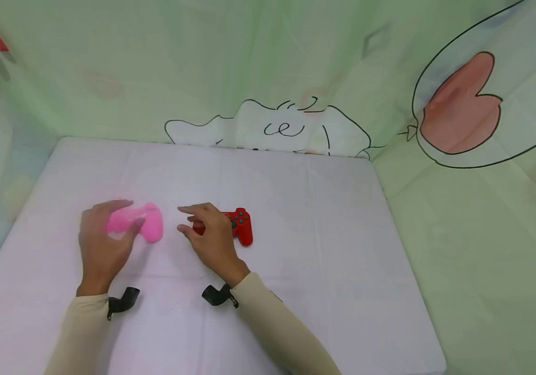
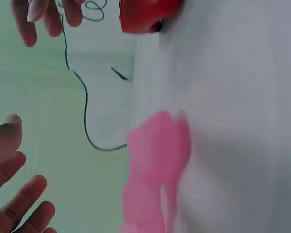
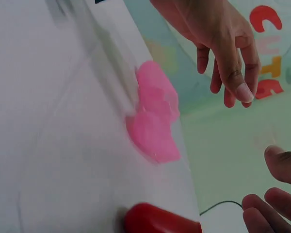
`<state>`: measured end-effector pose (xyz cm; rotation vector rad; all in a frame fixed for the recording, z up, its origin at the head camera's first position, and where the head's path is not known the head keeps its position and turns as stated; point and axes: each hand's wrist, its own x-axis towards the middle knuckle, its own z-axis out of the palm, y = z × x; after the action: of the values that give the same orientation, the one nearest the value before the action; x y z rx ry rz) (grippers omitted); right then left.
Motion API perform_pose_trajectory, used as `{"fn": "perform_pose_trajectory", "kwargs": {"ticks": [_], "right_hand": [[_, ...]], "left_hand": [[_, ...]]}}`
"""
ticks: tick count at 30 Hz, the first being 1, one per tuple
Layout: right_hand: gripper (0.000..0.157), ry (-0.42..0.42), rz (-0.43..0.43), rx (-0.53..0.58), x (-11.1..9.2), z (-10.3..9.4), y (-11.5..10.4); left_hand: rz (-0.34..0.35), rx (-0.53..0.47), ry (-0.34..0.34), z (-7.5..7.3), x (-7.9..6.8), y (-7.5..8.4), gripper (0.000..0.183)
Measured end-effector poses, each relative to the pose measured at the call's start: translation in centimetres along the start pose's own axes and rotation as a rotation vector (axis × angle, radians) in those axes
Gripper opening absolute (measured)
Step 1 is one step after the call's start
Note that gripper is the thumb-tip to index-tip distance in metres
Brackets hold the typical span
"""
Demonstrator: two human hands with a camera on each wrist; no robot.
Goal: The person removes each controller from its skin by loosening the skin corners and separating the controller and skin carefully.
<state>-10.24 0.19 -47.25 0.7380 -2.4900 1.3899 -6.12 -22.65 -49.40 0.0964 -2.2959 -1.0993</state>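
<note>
A soft pink controller-shaped cover lies on the white table, with one rounded lobe facing right. My left hand hovers over its left part, fingers and thumb apart and nothing held. The right wrist view shows this hand clear above the pink cover. To the right lies a red game controller with dark buttons. Over its left half is my right hand, which hides that side; thumb and fingers are loosely bent with a gap between them. In the left wrist view the red controller shows only in part.
The white-covered table ends at a pale green cloth backdrop with line drawings and a heart balloon print. A black wrist mount sticks out beside the left sleeve, another mount beside the right.
</note>
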Motion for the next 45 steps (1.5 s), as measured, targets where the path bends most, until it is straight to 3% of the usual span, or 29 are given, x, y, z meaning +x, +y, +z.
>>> {"fn": "perform_pose_trajectory", "kwargs": {"ticks": [5,9,13,22,30,38,45], "right_hand": [[0.043,0.091,-0.048,0.000,-0.7,-2.6,1.6],[0.047,0.124,-0.035,-0.055,-1.1,-4.4,2.6],[0.052,0.143,0.003,-0.085,-1.5,-5.8,3.7],[0.064,0.141,0.147,-0.125,-2.6,-7.2,6.5],[0.075,0.046,0.271,-0.170,-3.4,-6.9,8.2],[0.076,-0.006,0.374,-0.141,-3.9,-6.4,8.8],[0.074,0.003,0.371,-0.107,-3.9,-6.3,9.2]], "left_hand": [[0.057,-0.062,-0.013,3.0,-0.3,1.8,0.047],[0.077,-0.102,-0.036,5.1,-0.7,2.5,0.052],[0.085,-0.134,-0.064,6.7,-1.1,3.0,0.054],[0.061,-0.088,-0.204,9.4,-1.7,3.9,0.064],[0.005,-0.064,-0.287,10.8,-2.0,4.1,0.070],[-0.021,-0.058,-0.346,10.9,-2.1,4.0,0.075],[-0.055,-0.061,-0.374,11.1,-2.1,4.0,0.072]]}}
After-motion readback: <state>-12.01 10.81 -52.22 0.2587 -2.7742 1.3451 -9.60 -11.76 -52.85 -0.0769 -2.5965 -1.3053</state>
